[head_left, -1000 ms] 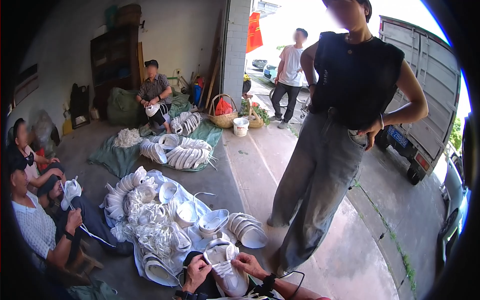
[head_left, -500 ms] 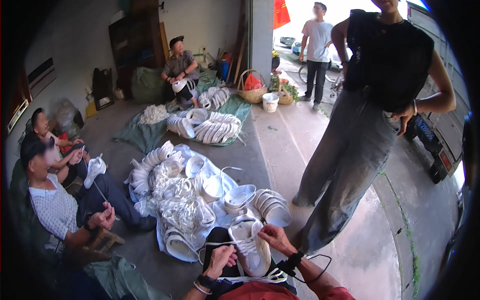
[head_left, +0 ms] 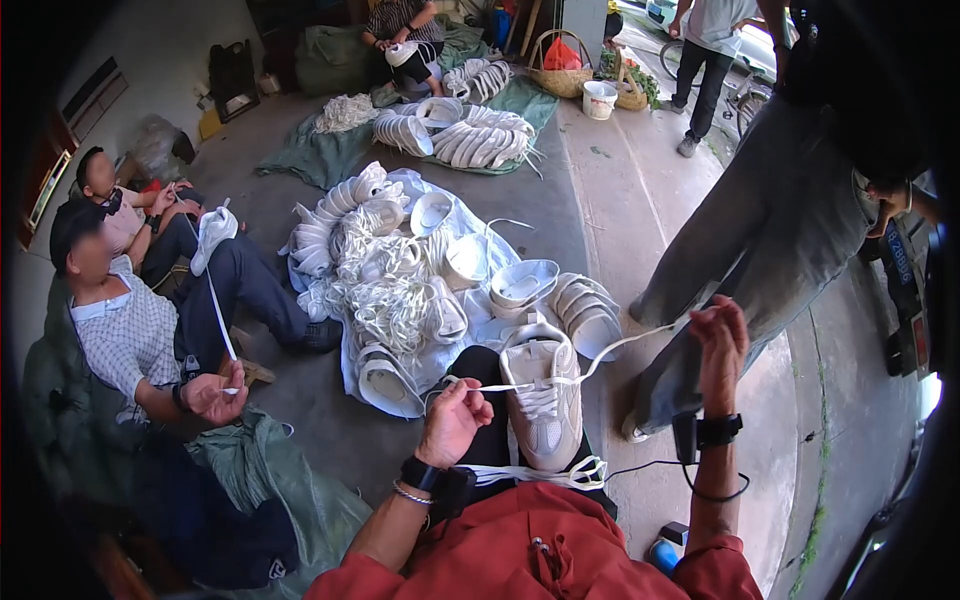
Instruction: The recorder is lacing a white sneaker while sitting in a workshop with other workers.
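On my lap rests a pale sneaker [head_left: 545,425], toe toward me, partly threaded with a flat white shoelace [head_left: 503,387]. My left hand [head_left: 455,424] is beside the shoe, closed in a pinch on the lace's left length. Out to the right and raised, my right hand [head_left: 720,345] grips the other length, which curves up from the eyelets. A bunch of loose white laces [head_left: 585,473] lies across my lap below the toe.
A pale sheet [head_left: 352,345] ahead bears stacked white shoe uppers [head_left: 345,215] and tangled laces [head_left: 390,270]. Two seated people [head_left: 130,320] work at the left, another [head_left: 400,25] at the back. A standing person's trouser legs [head_left: 740,220] are close on the right. Baskets [head_left: 560,80] stand behind.
My right hand has moved away from the shoe, up and to the right, drawing the lace out. The left hand has pulled slightly outward. The view has tilted down.
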`<state>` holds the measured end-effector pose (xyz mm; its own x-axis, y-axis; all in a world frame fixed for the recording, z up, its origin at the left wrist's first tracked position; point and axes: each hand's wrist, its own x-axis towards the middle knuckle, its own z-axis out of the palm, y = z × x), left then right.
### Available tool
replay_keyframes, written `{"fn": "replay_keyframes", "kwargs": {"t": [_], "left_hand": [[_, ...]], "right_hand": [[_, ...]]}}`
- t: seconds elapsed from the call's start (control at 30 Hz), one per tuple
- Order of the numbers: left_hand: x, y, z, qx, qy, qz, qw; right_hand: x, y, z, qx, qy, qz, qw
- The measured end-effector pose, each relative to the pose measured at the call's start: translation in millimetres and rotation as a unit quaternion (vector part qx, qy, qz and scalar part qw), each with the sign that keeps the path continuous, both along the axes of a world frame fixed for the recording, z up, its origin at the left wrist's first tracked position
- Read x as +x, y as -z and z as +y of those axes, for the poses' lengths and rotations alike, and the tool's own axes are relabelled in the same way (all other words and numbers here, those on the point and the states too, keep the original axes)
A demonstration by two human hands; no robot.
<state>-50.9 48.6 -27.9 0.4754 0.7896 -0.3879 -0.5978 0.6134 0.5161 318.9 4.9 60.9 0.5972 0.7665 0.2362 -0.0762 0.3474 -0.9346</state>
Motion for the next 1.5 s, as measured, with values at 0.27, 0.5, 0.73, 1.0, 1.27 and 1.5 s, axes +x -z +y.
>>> {"fn": "replay_keyframes", "kwargs": {"t": [0.27,0.5,0.73,1.0,1.27,1.5], "left_hand": [[-29,8,-21,-0.088,-0.050,-0.003,0.995],[-37,13,-14,-0.098,-0.105,-0.001,0.990],[-82,23,-11,-0.154,-0.126,0.163,0.966],[11,-28,-10,0.088,0.073,0.249,0.962],[12,-10,-12,0.094,0.171,0.355,0.914],[-25,-8,-17,0.018,0.063,0.286,0.956]], "right_hand": [[132,3,-51,0.085,0.246,-0.115,0.959],[114,70,-64,-0.013,0.238,0.064,0.969],[10,85,-35,-0.185,-0.014,0.101,0.977],[-108,95,5,-0.221,-0.257,0.073,0.938],[-122,93,5,-0.266,-0.235,-0.011,0.935],[-129,98,7,-0.218,-0.221,0.040,0.950]]}}
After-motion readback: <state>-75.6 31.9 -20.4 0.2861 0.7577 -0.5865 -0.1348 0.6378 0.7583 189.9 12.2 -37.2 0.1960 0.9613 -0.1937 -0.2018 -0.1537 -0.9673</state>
